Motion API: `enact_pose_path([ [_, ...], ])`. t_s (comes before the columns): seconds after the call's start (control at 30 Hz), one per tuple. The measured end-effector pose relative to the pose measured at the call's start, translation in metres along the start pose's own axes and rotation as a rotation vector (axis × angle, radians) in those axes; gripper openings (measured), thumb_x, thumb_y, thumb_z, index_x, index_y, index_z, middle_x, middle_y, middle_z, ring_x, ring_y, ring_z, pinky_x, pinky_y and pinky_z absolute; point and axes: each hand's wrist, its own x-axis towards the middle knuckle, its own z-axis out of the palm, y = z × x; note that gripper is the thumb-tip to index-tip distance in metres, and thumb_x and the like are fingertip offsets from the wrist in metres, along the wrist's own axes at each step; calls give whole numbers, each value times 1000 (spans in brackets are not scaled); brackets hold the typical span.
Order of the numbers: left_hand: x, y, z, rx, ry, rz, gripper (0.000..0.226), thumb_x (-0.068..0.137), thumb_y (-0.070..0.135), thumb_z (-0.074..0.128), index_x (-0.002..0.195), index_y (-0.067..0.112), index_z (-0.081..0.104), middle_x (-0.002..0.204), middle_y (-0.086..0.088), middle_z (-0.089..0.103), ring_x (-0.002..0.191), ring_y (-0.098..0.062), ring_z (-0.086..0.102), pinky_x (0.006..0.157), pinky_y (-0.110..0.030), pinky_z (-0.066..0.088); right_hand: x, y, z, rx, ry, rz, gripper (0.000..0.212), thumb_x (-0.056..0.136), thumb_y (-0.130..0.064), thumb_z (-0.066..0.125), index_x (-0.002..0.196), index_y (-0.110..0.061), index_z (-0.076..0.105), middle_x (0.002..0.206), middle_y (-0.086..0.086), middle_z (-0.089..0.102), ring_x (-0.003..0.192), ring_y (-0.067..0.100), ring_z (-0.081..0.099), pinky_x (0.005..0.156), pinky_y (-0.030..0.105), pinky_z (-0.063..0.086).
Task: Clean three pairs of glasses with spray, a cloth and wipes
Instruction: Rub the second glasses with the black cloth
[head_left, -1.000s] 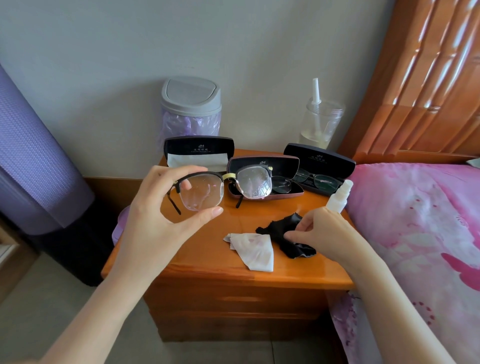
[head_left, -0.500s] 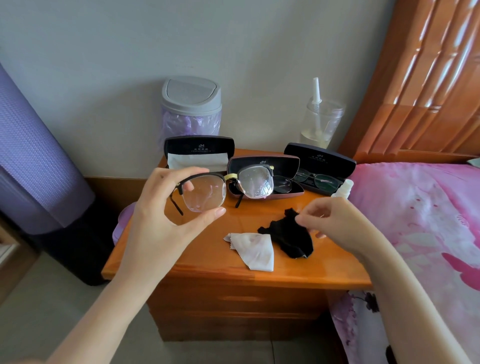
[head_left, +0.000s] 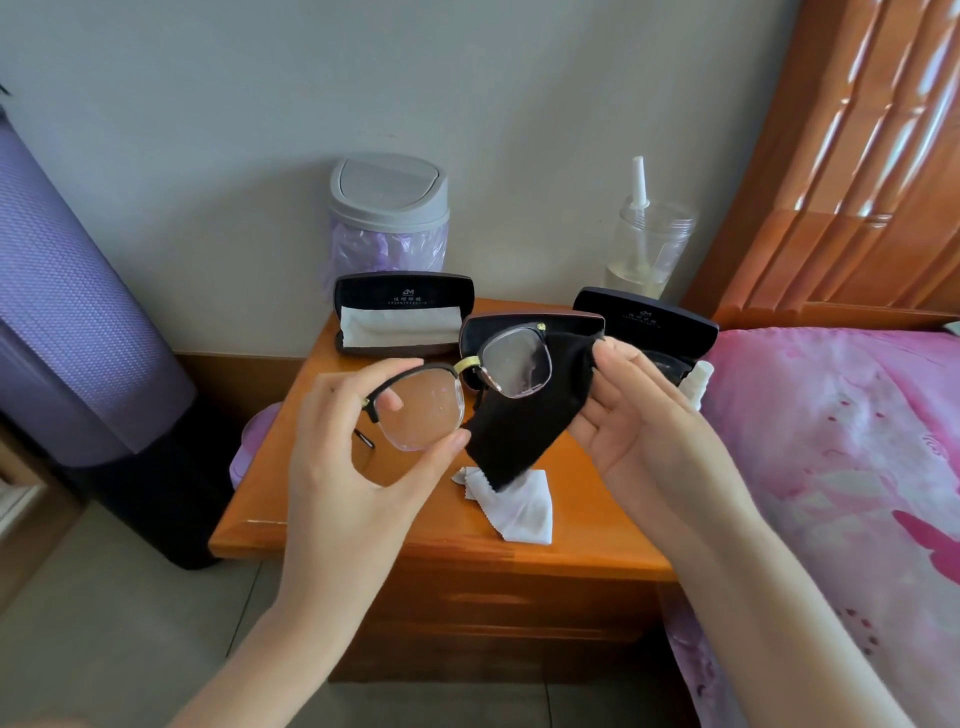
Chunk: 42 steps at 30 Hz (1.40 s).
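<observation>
Above a wooden nightstand (head_left: 322, 499) beside a bed (head_left: 841, 441), held a pair of glasses (head_left: 469, 363) up in the left hand (head_left: 343, 457), thumb under the nearer lens and fingers curled over its black top rim. Gripped a black cloth (head_left: 524, 421) in the right hand (head_left: 639, 415), pinching its upper edge at the fingertips with the palm turned toward the camera. Had the cloth hanging behind the farther lens; could not tell whether it touched the lens. Showed cloudy smears on both lenses. Had a white wipe (head_left: 519, 504) lying creased on the nightstand top, directly below the hanging cloth and near the front edge. Had three glasses cases standing open along the back of the top: a left case (head_left: 404, 296) holding a folded pale cloth, a middle case (head_left: 571, 323) mostly hidden behind the glasses, and a right case (head_left: 649, 317) partly behind the right hand. Caught only a sliver of a white spray bottle (head_left: 696, 382) just past the right hand, at the nightstand's bed-side edge. Had a lidded bin (head_left: 388, 208) and a clear jar (head_left: 649, 244) against the wall behind the cases, and a rolled purple mat (head_left: 67, 312) upright at far left.
</observation>
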Motion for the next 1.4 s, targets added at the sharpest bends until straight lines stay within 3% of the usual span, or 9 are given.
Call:
enact_pose_path([
  [0.17, -4, 5, 0, -16, 13, -32, 56, 73, 48, 65, 117, 14, 59, 95, 4, 55, 93, -11, 54, 88, -5, 36, -4, 5, 8, 136, 87, 20, 27, 100, -19, 39, 110, -7, 61, 108, 9, 71, 102, 18, 69, 89, 30, 55],
  [0.4, -9, 10, 3, -24, 3, 1, 49, 74, 44, 67, 113, 16, 57, 95, 7, 56, 94, -2, 52, 86, -4, 37, -6, 5, 16, -2, 113, -8, 59, 69, -11, 66, 124, 4, 52, 88, 8, 73, 84, 18, 72, 73, 24, 58],
  [0.6, -12, 13, 6, -58, 26, -10, 52, 71, 42, 70, 111, 12, 55, 100, -3, 61, 95, -5, 55, 86, -3, 39, -3, 6, 18, -53, 85, 65, 60, 72, -17, 69, 128, -5, 53, 108, 15, 71, 101, 27, 69, 83, 35, 57],
  [0.73, -13, 16, 7, -81, -44, 16, 57, 67, 44, 73, 113, 17, 53, 109, 4, 61, 105, -2, 55, 88, -5, 41, 0, 2, 19, -64, 88, 50, 58, 70, -14, 70, 125, -4, 55, 91, 9, 73, 87, 22, 71, 73, 31, 58],
  [0.93, 22, -4, -4, -581, -283, -369, 71, 57, 86, 56, 111, 41, 59, 115, 18, 67, 117, -2, 57, 102, -31, 40, 4, -11, 18, -127, 20, 33, 54, 66, -12, 68, 118, -10, 57, 84, 5, 75, 81, 18, 72, 74, 25, 58],
  [1.07, 35, -6, -11, -535, -413, -368, 29, 84, 48, 63, 112, 37, 64, 115, 19, 67, 112, 0, 60, 95, -21, 46, 3, -14, 21, -136, -58, 30, 52, 67, -10, 67, 118, -10, 57, 83, 6, 75, 77, 19, 73, 68, 25, 58],
  [1.13, 36, -3, -10, -543, -513, -351, 32, 81, 35, 70, 111, 30, 61, 103, 24, 70, 102, 8, 62, 80, -8, 46, 3, -14, 24, -141, -87, 34, 54, 68, -9, 67, 120, -9, 56, 82, 6, 74, 75, 19, 72, 64, 24, 56],
  [1.27, 37, -3, -6, -512, -696, -360, 38, 77, 34, 68, 111, 21, 59, 75, 25, 66, 73, 9, 61, 64, -6, 45, 3, -13, 26, -152, -112, 28, 56, 67, -9, 67, 122, -8, 55, 78, 6, 73, 72, 19, 72, 63, 24, 55],
  [1.4, 35, 1, -4, -552, -587, -435, 15, 82, 21, 61, 73, 27, 71, 60, 15, 64, 60, 6, 59, 57, -8, 44, 3, -14, 24, -174, -107, 8, 53, 68, -8, 67, 120, -10, 56, 76, 4, 73, 71, 18, 72, 63, 23, 55],
])
